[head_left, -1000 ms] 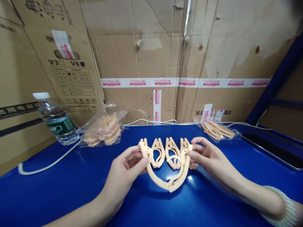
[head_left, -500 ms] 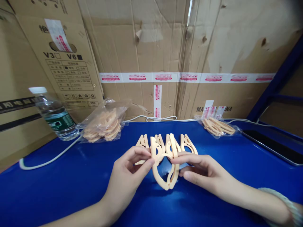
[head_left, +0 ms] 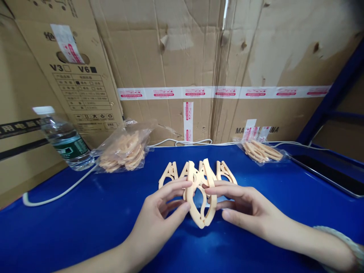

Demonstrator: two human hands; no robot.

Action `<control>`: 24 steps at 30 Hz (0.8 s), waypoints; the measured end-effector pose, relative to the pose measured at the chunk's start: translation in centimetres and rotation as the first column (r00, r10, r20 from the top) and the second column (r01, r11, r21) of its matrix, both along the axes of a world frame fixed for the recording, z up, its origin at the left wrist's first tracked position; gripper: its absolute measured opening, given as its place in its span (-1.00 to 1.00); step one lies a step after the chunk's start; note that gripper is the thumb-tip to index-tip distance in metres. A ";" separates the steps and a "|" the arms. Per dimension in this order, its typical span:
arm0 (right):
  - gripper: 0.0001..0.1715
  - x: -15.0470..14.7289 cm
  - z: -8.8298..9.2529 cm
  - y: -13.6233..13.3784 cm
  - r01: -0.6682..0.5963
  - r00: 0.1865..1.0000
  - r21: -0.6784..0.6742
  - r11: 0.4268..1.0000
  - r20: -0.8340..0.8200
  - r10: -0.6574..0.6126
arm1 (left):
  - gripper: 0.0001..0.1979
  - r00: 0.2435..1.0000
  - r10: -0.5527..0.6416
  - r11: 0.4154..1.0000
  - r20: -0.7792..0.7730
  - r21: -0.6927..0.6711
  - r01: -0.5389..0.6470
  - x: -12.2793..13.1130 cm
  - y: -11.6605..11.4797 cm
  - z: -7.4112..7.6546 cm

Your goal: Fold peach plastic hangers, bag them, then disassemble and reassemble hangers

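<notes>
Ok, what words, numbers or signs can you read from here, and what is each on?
"V3", unfilled checkbox: left carton
"V6", filled checkbox: left carton
Recycling sign: left carton
"MA" and "INA", tape between: back cardboard
"用电", rest blurred: dark band
Too small or blurred: carton's other print, tape's red print, bottle label.

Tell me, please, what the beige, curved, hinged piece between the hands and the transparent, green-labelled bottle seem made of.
The beige hinged piece looks like smooth, satin plastic, probably rigid: it is evenly coloured, with rounded edges. The transparent green-labelled bottle is probably glossy plastic: it looks see-through and shows highlights.
</notes>
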State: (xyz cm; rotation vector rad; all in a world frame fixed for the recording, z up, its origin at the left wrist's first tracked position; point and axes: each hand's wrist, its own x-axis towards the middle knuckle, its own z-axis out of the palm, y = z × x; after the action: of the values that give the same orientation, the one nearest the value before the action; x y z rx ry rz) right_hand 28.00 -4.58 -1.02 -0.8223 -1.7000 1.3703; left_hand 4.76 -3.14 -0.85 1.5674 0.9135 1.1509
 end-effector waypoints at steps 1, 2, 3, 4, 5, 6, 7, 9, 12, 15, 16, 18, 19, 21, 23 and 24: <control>-0.60 0.0 0.0 0.0 0.003 1.000 0.000 1.000 0.003 -0.003 | -0.71 1.000 -0.002 1.000 0.009 -0.020 0.003 0.0 0.1 0.1; -0.59 0.0 0.0 0.0 0.008 1.000 0.000 1.000 0.008 -0.008 | -0.70 1.000 -0.009 0.999 0.017 -0.039 0.010 0.1 0.1 0.1; -0.59 0.0 0.1 -0.1 0.011 1.000 -0.001 1.000 0.019 -0.011 | -0.70 1.000 -0.019 0.998 0.021 -0.054 0.020 0.1 0.1 0.2; -0.59 0.0 0.2 -0.2 0.013 0.999 -0.001 1.000 0.033 -0.013 | -0.70 0.999 -0.031 0.997 0.019 -0.064 0.033 0.1 0.1 0.1; -0.58 0.0 0.3 -0.2 0.010 0.999 0.003 1.000 0.051 -0.010 | -0.69 0.999 -0.045 0.997 0.007 -0.066 0.045 0.0 0.0 0.0; -0.58 -0.1 0.4 -0.3 0.007 0.997 0.009 1.000 0.071 -0.007 | -0.68 0.998 -0.059 0.997 -0.015 -0.059 0.058 0.0 -0.1 -0.1; -0.58 0.0 0.5 -0.4 0.004 0.996 0.017 1.000 0.091 -0.005 | -0.67 0.996 -0.072 0.997 -0.050 -0.045 0.070 -0.2 -0.2 -0.2; -0.57 0.1 0.6 -0.4 -0.010 0.992 0.020 1.000 0.124 0.008 | -0.63 0.984 -0.092 0.996 -0.150 0.001 0.093 -0.5 -0.4 -0.5; -0.58 0.7 0.7 -0.3 -0.020 0.987 -0.024 1.000 0.158 0.023 | -0.56 0.951 -0.098 0.990 -0.294 0.067 0.122 -1.0 -0.7 -1.0; -0.61 1.2 0.7 -0.2 -0.018 0.978 -0.046 0.999 0.207 0.027 | -0.51 0.930 -0.160 0.974 -0.330 0.104 0.204 -1.2 -0.8 -1.0; -0.62 1.4 0.8 -0.2 -0.021 0.975 -0.039 0.999 0.218 0.029 | -0.50 0.923 -0.193 0.964 -0.334 0.109 0.241 -1.2 -0.8 -0.9; -0.64 1.7 1.2 -0.1 -0.030 0.973 -0.029 0.999 0.230 0.036 | -0.48 0.905 -0.231 0.950 -0.356 0.120 0.289 -1.1 -0.9 -0.6; -0.64 1.9 1.5 0.0 -0.026 0.972 -0.028 0.999 0.233 0.032 | -0.48 0.899 -0.233 0.946 -0.372 0.129 0.298 -1.1 -0.9 -0.5; -0.62 2.7 2.2 0.6 0.015 0.968 -0.014 1.000 0.251 -0.011 | -0.47 0.893 -0.205 0.946 -0.400 0.154 0.286 -1.1 -1.0 -0.3; -0.58 4.1 2.9 1.5 0.094 0.949 0.032 0.995 0.299 -0.099 | -0.47 0.892 -0.170 0.951 -0.419 0.167 0.260 -1.2 -1.1 -0.2; -0.56 4.9 3.2 2.1 0.137 0.932 0.060 0.989 0.331 -0.149 | -0.47 0.894 -0.150 0.955 -0.423 0.171 0.241 -1.2 -1.1 -0.2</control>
State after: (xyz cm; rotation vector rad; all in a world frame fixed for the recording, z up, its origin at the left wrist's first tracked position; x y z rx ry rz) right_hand 32.93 -2.46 2.20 -1.1883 -1.8710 1.1440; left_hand 3.56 -4.28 -1.02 2.0824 0.8859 0.8132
